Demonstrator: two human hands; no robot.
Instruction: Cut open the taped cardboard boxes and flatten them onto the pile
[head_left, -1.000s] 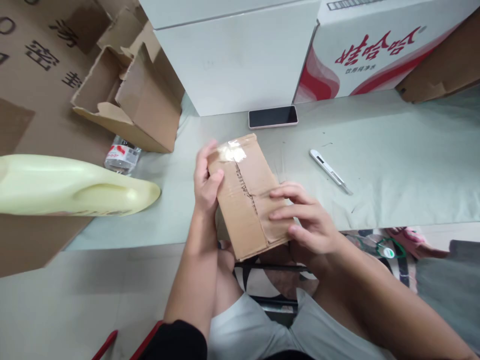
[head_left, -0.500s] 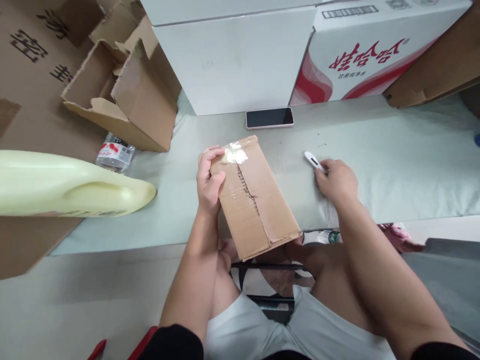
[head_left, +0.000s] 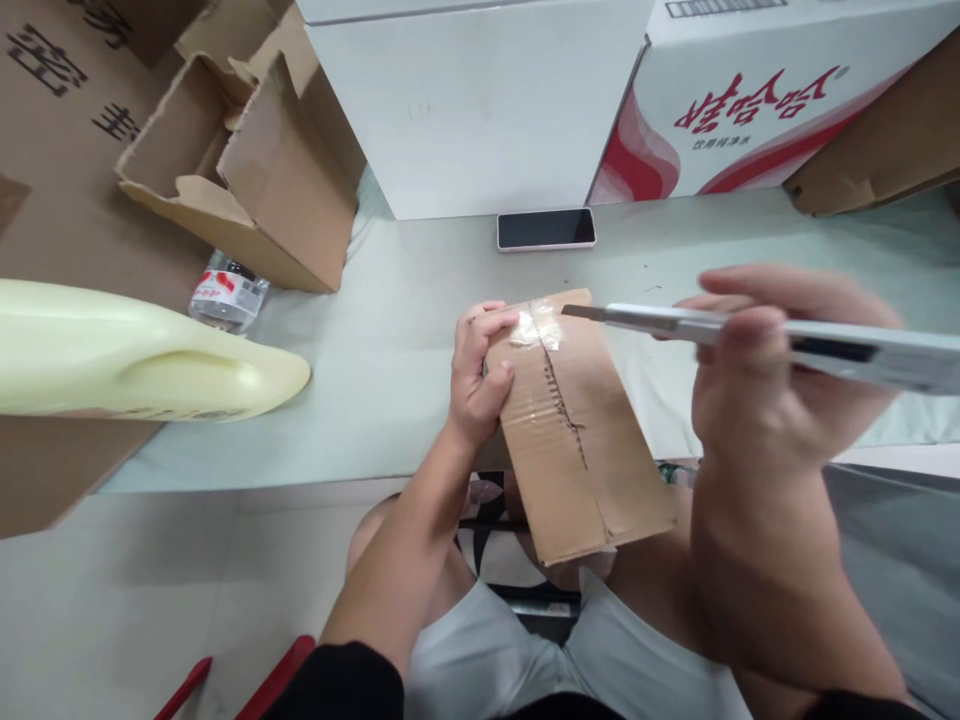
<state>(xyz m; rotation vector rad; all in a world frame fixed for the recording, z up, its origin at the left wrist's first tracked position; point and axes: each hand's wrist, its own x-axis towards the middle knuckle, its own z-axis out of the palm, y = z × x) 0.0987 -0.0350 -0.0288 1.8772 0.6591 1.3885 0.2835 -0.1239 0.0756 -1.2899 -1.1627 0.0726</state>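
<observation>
A small brown cardboard box lies tilted over the table's near edge, its top seam taped with clear tape at the far end. My left hand grips the box's far left corner, fingers curled over the top. My right hand is raised close to the camera, closed round a white utility knife. The knife's blade points left and ends just right of the taped far corner of the box.
A phone lies face up by a large white box. A red-and-white carton stands at the back right. A torn open carton, a plastic bottle and a pale yellow jug are on the left.
My right hand left the box, took the knife from the table and lifted it toward the camera. The box and my left hand shifted to the right.
</observation>
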